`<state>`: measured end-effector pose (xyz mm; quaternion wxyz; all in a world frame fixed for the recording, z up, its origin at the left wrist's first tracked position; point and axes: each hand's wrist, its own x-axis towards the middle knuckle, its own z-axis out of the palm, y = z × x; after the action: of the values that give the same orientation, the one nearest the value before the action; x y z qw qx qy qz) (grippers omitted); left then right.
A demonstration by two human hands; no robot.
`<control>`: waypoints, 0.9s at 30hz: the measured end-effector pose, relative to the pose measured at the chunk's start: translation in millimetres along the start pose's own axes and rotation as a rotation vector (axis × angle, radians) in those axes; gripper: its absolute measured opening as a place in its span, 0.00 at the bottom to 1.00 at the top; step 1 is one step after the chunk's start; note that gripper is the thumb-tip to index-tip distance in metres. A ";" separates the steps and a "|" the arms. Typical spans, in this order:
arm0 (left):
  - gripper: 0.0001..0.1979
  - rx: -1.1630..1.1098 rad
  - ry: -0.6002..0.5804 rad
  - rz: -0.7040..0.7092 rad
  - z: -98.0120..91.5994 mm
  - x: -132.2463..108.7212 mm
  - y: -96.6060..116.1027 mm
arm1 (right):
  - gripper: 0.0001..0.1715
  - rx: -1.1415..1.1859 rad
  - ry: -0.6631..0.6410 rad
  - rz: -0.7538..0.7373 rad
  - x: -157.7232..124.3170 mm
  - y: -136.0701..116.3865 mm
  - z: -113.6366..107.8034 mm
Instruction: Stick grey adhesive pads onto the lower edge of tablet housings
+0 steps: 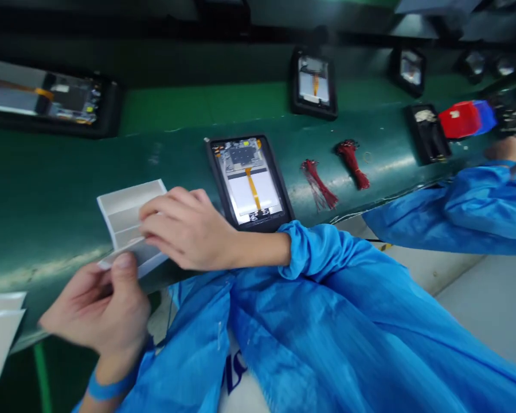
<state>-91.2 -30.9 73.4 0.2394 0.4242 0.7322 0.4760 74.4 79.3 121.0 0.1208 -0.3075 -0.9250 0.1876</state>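
A shallow white tray-like piece with long sections (126, 203) lies tilted at the table's front edge. My left hand (107, 304) pinches its near-left corner between thumb and fingers. Over its right part is my right hand (189, 229), fingers bent together at the surface; what they hold, if anything, is hidden. Just right of that hand, an opened device in a black frame (251, 183) shows a circuit board, a white panel and an orange ribbon cable.
Two bundles of red wires (320, 186) (353, 164) lie right of the device. Other opened devices (313, 85) (75, 100) stand along the back. White sheets (0, 338) are at far left. Another person's hand (509, 149) is at right, near red and blue bins (460, 119).
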 end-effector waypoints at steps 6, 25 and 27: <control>0.26 -0.079 0.044 0.053 -5.2 5.8 -12.3 | 0.13 0.358 0.230 0.162 -17.1 13.5 -2.0; 0.25 0.149 -0.139 -0.092 -36.7 4.8 -47.9 | 0.17 0.677 0.450 0.009 -66.7 42.9 30.2; 0.34 0.393 -0.091 0.099 -42.5 8.0 -60.4 | 0.08 0.581 0.619 0.175 -80.6 69.1 14.3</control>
<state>-151.2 -56.4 37.8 0.1614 0.5193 0.7776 0.3156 168.8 77.1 70.3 0.4577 -0.3797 -0.7245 0.3484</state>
